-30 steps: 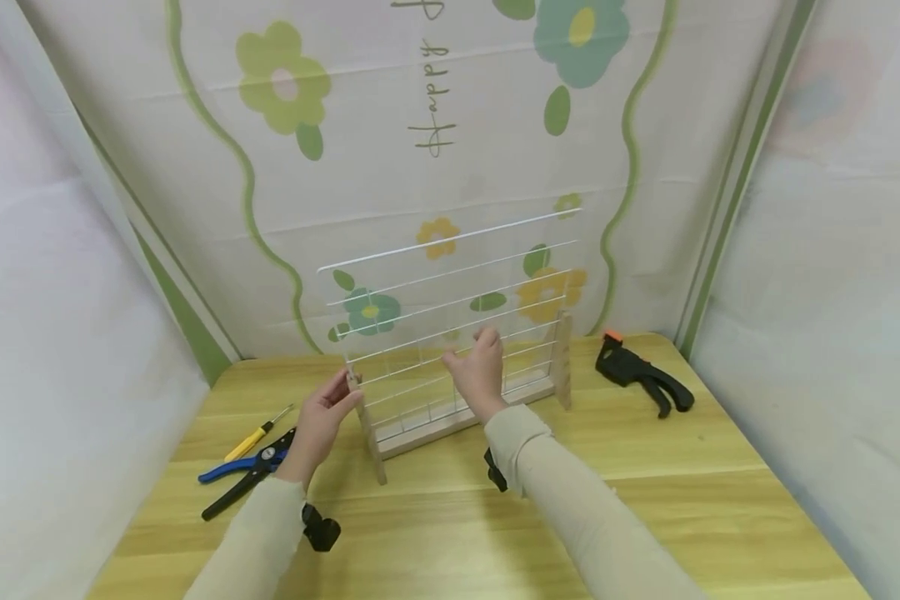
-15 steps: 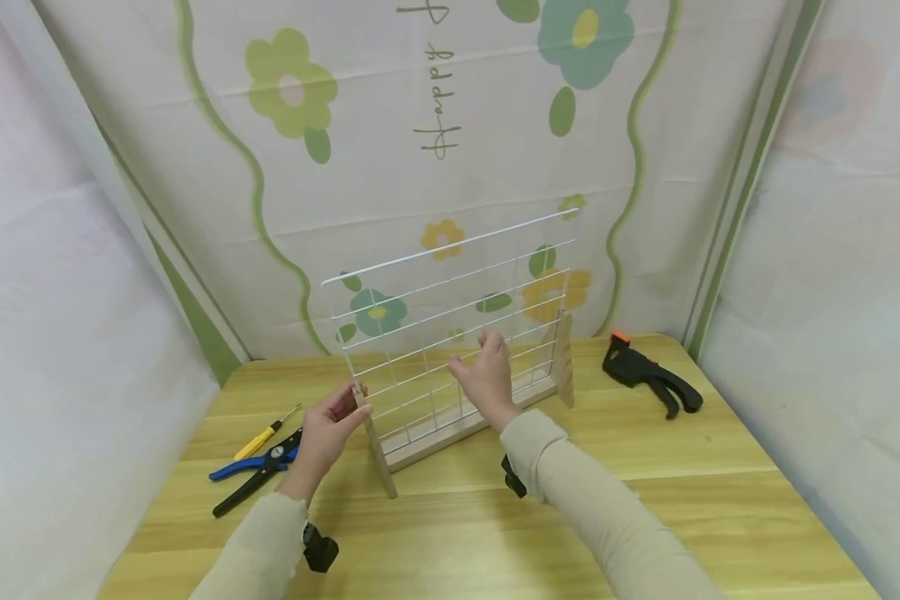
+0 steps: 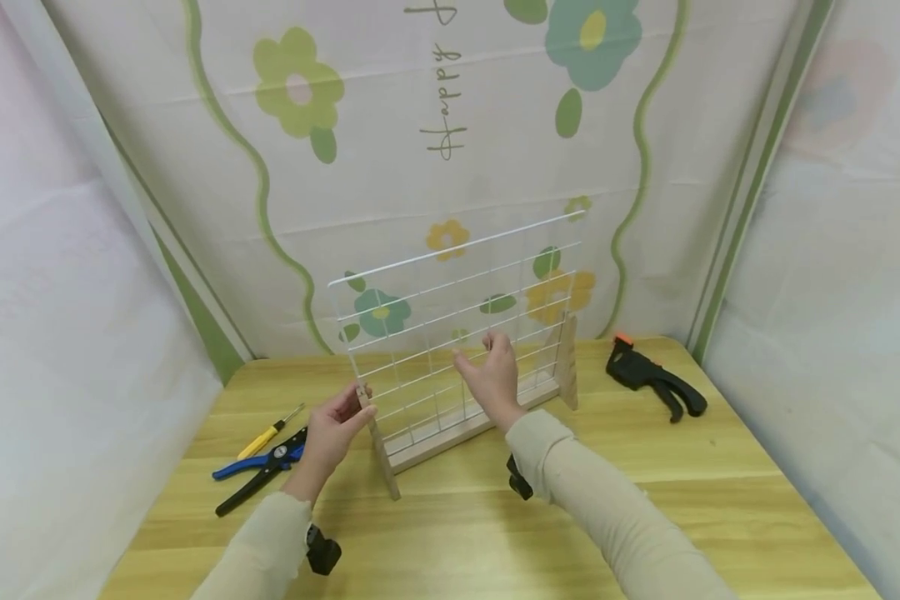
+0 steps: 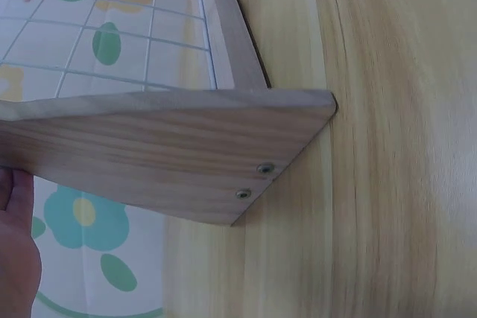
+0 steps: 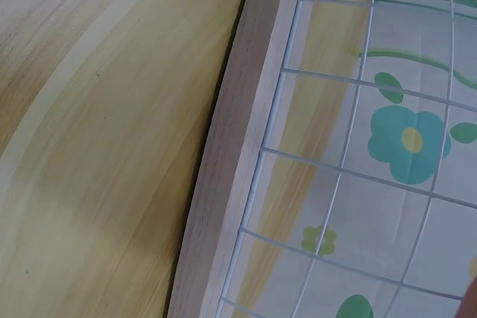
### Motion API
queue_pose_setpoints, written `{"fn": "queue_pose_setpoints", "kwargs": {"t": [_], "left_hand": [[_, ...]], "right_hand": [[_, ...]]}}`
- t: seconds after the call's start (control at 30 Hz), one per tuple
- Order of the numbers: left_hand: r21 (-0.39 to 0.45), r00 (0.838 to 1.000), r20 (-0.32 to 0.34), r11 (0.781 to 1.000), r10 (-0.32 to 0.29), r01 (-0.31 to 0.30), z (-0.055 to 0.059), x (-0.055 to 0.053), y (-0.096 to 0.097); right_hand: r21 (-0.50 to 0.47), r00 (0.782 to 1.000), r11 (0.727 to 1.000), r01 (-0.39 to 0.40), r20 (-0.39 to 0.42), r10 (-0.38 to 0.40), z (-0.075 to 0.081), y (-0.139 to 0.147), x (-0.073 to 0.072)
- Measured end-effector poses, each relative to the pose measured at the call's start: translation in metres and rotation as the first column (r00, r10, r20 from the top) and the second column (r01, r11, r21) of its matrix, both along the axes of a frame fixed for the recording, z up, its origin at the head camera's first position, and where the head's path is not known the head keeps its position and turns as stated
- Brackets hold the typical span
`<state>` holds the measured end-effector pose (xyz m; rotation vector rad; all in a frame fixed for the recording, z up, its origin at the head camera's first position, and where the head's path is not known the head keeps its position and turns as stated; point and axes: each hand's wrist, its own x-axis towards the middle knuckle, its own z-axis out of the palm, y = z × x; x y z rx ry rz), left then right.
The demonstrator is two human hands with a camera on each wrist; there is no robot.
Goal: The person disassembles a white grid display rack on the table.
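Observation:
A white wire grid (image 3: pixel 457 317) stands upright in a wooden base rail (image 3: pixel 457 433) with a wooden foot at each end, on the yellow wooden table (image 3: pixel 645 500). My left hand (image 3: pixel 362 400) pinches the top of the left foot (image 3: pixel 381 454). My right hand (image 3: pixel 474 350) holds the grid near its middle, fingers curled on a wire. The left wrist view shows that foot (image 4: pixel 171 158) up close with two screws, and my palm at its edge. The right wrist view shows the rail (image 5: pixel 238 161) and the grid wires (image 5: pixel 358 176).
Blue and black pliers (image 3: pixel 258 468) and a yellow screwdriver (image 3: pixel 268 433) lie on the table to the left. A black clamp with an orange tip (image 3: pixel 654 379) lies at the back right. A floral cloth hangs behind; white walls close both sides.
Only the head view has shifted a little. Both hands keep the same places on the rack.

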<state>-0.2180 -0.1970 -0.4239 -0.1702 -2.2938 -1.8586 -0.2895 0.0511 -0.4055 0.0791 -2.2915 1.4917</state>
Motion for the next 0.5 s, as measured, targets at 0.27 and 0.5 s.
{"fn": "queue_pose_setpoints", "kwargs": {"t": [0.27,0.5], "left_hand": [[-0.018,1.000,-0.002,0.999,0.028,-0.028,-0.0003,0.0103,-0.0004],[-0.008,1.000,-0.017,1.000,0.009,-0.010,-0.0025,0.0094,0.0032]], "right_hand": [[-0.012,0.998,1.000,-0.026,-0.060,0.025,-0.0028,-0.0040,0.0013],[-0.100,0.996,0.995,-0.002,-0.086,-0.007,0.0026,-0.0038,-0.0002]]}}
